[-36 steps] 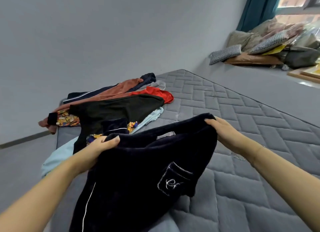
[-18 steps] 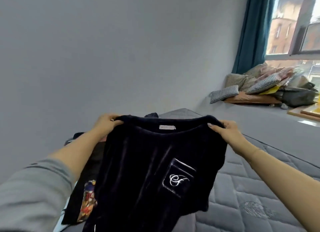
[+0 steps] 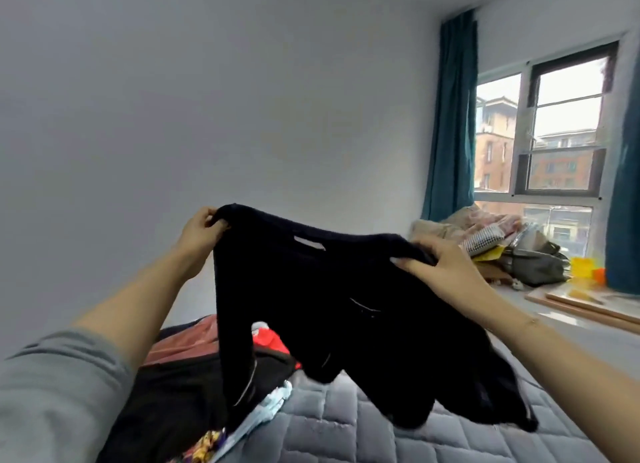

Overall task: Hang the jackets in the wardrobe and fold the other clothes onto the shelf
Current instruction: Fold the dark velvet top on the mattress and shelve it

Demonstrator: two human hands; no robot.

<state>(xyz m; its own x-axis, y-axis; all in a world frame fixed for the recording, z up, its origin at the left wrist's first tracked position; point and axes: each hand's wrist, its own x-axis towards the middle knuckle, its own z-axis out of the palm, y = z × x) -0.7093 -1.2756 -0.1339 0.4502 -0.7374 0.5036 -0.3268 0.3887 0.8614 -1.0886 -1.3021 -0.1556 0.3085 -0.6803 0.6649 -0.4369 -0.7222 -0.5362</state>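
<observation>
Item: dark navy velour top (image 3: pixel 311 310), held aloft above quilted mattress (image 3: pixel 346 424). Left hand (image 3: pixel 199 232) and right hand (image 3: pixel 446 268) each pinched one shoulder; body hung limp below both grips. Judged soft, light, non-slippery; shoulder seams best holds.

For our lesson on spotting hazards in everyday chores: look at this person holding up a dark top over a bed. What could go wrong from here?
1. The dark navy velvet top is held only by pinches at its shoulders, left hand and right hand; one slip and it could drop.
2. Its hem hangs low over the pile of mixed clothes, so it might snag or drag one.
3. Laid down carelessly on the grey quilted mattress, it may crease.
</observation>
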